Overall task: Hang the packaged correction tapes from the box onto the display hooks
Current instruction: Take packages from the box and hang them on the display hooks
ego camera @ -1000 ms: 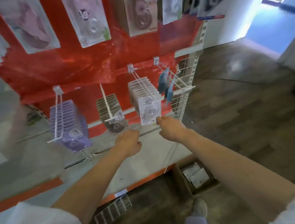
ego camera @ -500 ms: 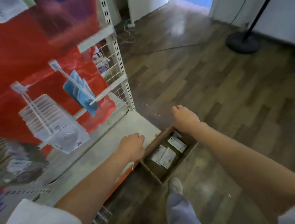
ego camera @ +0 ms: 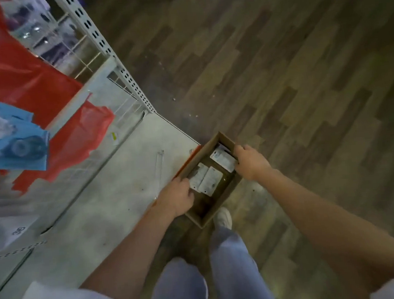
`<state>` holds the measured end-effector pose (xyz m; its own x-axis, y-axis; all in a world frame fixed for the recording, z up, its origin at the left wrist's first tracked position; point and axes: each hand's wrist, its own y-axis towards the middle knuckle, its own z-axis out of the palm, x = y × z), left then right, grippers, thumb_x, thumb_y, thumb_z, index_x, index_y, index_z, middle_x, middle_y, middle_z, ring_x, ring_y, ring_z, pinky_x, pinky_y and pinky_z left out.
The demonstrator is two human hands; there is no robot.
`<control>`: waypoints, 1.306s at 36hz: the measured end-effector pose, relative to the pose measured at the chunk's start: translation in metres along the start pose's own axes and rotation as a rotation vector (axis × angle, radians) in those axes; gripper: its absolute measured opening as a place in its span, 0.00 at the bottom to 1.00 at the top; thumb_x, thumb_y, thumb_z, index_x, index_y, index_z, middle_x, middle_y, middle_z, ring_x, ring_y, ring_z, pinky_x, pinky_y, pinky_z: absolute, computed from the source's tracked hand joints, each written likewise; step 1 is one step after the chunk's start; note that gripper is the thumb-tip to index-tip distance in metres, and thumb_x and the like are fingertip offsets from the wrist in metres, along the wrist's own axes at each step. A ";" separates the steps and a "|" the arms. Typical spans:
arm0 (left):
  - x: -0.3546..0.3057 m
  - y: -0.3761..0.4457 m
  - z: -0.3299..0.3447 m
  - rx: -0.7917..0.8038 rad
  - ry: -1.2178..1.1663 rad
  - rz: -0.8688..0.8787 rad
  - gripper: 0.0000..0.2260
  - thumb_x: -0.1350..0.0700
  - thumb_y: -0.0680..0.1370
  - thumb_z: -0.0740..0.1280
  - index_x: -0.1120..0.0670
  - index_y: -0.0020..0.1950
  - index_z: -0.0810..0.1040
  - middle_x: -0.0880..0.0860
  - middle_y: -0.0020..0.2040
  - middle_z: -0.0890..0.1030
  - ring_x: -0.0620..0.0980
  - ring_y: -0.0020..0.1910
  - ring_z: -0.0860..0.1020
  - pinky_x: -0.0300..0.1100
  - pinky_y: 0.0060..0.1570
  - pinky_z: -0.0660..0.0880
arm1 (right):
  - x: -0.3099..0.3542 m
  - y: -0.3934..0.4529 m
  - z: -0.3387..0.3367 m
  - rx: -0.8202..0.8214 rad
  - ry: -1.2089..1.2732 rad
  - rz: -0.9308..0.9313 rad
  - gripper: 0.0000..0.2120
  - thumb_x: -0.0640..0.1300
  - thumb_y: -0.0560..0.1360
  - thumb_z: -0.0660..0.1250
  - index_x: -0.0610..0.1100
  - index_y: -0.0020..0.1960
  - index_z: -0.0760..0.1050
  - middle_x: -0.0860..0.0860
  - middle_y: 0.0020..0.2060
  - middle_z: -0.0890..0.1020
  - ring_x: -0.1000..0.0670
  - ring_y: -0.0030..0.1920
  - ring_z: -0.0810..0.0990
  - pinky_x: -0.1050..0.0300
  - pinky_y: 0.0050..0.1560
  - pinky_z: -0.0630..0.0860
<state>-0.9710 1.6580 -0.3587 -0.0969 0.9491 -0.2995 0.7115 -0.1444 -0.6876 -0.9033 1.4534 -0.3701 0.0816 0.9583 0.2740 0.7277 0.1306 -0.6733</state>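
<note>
Down in the box (ego camera: 198, 217), right hand (ego camera: 252, 162) grips a packet (ego camera: 223, 159); left hand (ego camera: 176, 197) touches two packets (ego camera: 206, 180), grip unclear.

Both arms reach down, left grip (ego camera: 176, 197) and right grip (ego camera: 252, 161) curled.

Matt brown cardboard box (ego camera: 227, 195), wood-grain floor (ego camera: 279, 70), glossy red plastic sheet (ego camera: 13, 74)
</note>
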 end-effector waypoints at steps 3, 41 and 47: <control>0.009 0.031 0.025 0.002 -0.043 -0.041 0.09 0.54 0.80 0.61 0.55 0.57 0.74 0.53 0.55 0.76 0.51 0.52 0.76 0.42 0.53 0.74 | -0.009 0.023 0.031 0.060 0.020 0.008 0.20 0.43 0.78 0.63 0.40 0.68 0.64 0.42 0.64 0.70 0.41 0.63 0.71 0.47 0.60 0.73; 0.126 0.404 0.399 -0.200 -0.472 -0.581 0.42 0.51 0.68 0.77 0.59 0.74 0.57 0.61 0.71 0.65 0.61 0.71 0.63 0.52 0.68 0.65 | -0.128 0.324 0.322 0.070 -0.052 0.035 0.20 0.44 0.78 0.64 0.41 0.67 0.66 0.43 0.65 0.69 0.40 0.63 0.71 0.47 0.58 0.74; 0.101 0.372 0.381 -0.083 -0.465 -0.423 0.14 0.53 0.79 0.65 0.60 0.60 0.77 0.59 0.59 0.79 0.56 0.59 0.77 0.43 0.52 0.74 | -0.122 0.293 0.310 0.053 -0.008 0.025 0.18 0.45 0.80 0.61 0.40 0.67 0.65 0.41 0.64 0.69 0.40 0.63 0.72 0.48 0.60 0.72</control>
<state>-0.9814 1.5935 -0.8964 -0.6605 0.6958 -0.2822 0.5953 0.2563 -0.7615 -0.9109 1.4537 -0.8137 0.0940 0.9634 0.2512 0.6886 0.1193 -0.7152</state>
